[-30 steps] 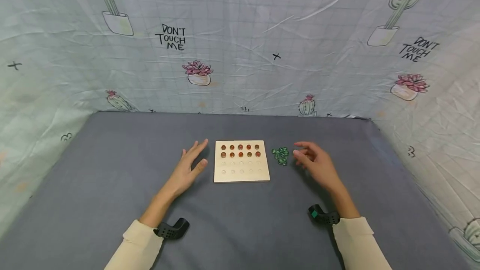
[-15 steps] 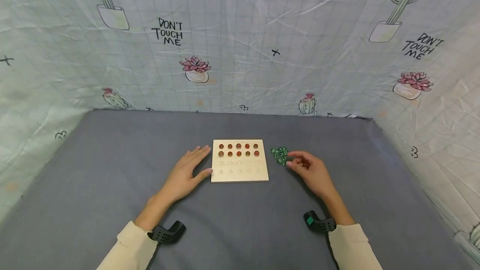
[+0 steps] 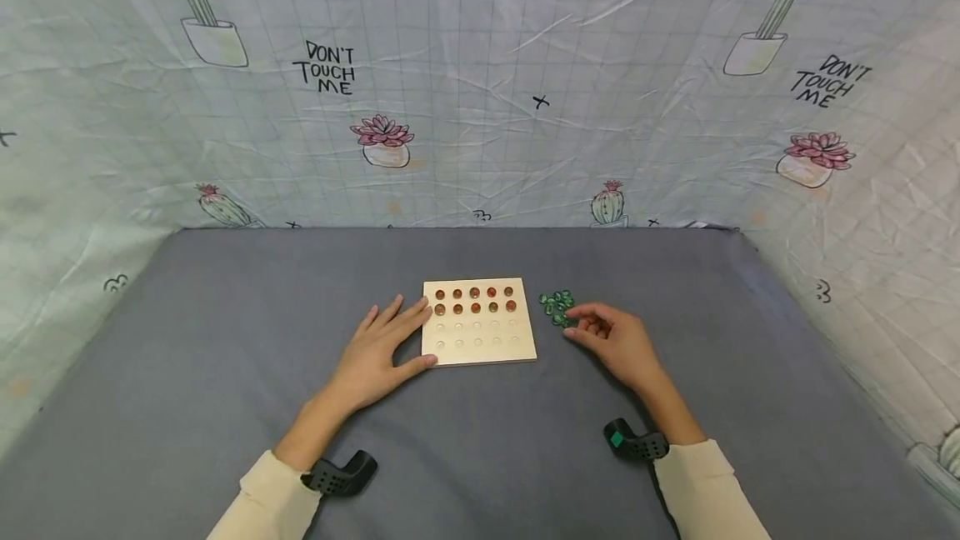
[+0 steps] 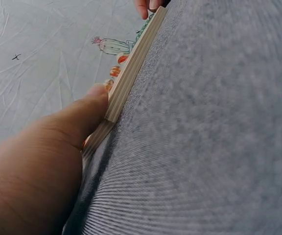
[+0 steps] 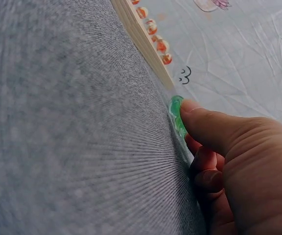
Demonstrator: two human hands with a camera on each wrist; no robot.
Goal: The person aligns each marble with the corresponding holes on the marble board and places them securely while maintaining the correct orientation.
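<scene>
A pale wooden board (image 3: 487, 344) with rows of round hollows lies in the middle of the head view. Red-orange marbles (image 3: 475, 293) fill its two far rows; the two near rows are bare. My left hand (image 3: 371, 361) rests at the board's left side, fingers spread and fairly straight, thumb and fingertips touching its edge. Just right of the board sits a small cluster of green glass marbles (image 3: 556, 303). My right hand (image 3: 618, 346) reaches into this cluster with thumb and forefinger around its near edge, other fingers curled. Whether they pinch a green marble (image 5: 176, 110) is hidden.
Dark grey cloth (image 3: 480, 457) covers the table. Behind and beside it hangs a pale curtain (image 3: 480, 107) printed with cacti. A black wrist camera (image 3: 341, 474) is strapped to the left wrist, another black wrist camera (image 3: 636, 441) to the right.
My left hand has come down and right onto the board's left edge. The right hand has moved left and lower to the green marbles. The board keeps its place on the cloth.
</scene>
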